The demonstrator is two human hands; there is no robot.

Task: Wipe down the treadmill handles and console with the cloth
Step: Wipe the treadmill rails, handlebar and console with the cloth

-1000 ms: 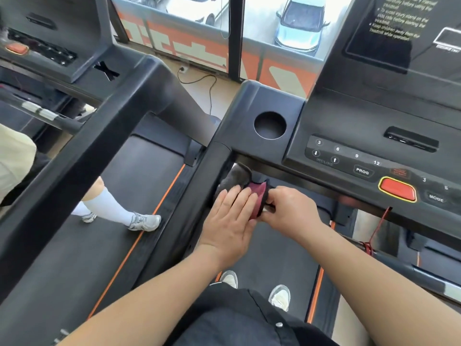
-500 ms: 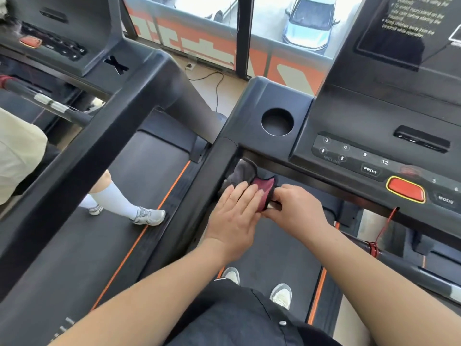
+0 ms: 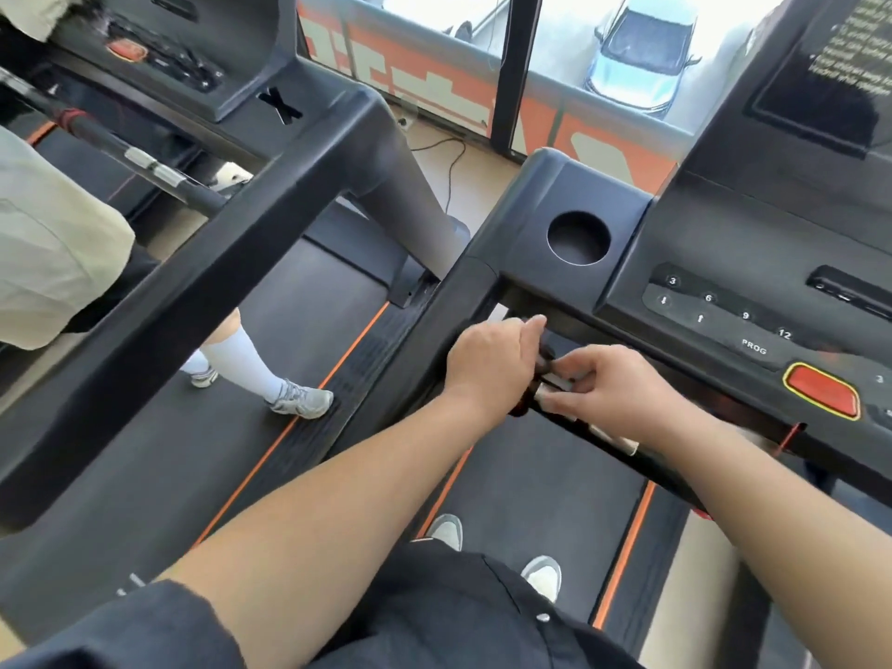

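My left hand (image 3: 492,364) is curled over the left end of the treadmill's front handlebar (image 3: 622,444), where the bar meets the side handle (image 3: 434,330). The dark maroon cloth (image 3: 544,360) is bunched under that hand, and only small edges of it show. My right hand (image 3: 608,393) sits just right of it on the bar, its thumb and forefinger pinching the cloth's edge beside a silver grip sensor (image 3: 555,384). The console (image 3: 724,253), with its number buttons, lies above and to the right of both hands.
A round cup holder (image 3: 578,238) and a red stop button (image 3: 820,391) sit on the console, with a red safety cord (image 3: 791,434) hanging below. Another person's leg and shoe (image 3: 301,400) are on the neighbouring treadmill at left. My shoes (image 3: 543,574) stand on the belt.
My left hand went from lying flat on the cloth to curling round it on the bar, hiding most of the cloth. My right hand stayed beside it on the bar.
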